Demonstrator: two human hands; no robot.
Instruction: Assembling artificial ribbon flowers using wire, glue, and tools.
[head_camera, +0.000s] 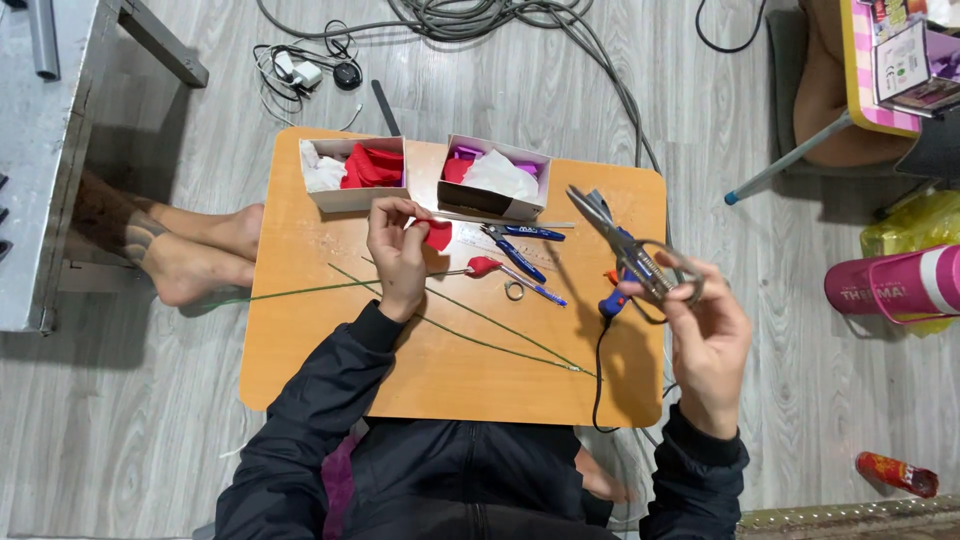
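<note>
Left hand (396, 250) up over the middle of the small orange table (300, 370), fingers pinched shut on a small red piece (437, 235) of soft material, held just above the tabletop. Right hand (705, 335) out past the right edge of the table, closed through the loops of a pair of scissors (630, 250), blades apart and pointing up and to the left, long axis running diagonally toward the far boxes. Red piece lying to the left of the blade tips, well apart from them, with blue-handled pliers (522, 240) on the table between the two. Left hand clearly the nearer one to the red piece; the scissors still a stretch away across the table. Just below the left hand, a red bud on a stem (483, 266), a small ring (514, 291) and a blue pen (535, 288) close by. Thin green wires (480, 318) slanting across the tabletop under the left wrist. Farther out, two open cardboard boxes: left box (350, 198) with red and white scraps, right box (478, 198) with white, red and purple ones. Blue glue gun (610, 300) near the right edge, its cable trailing off the front.
</note>
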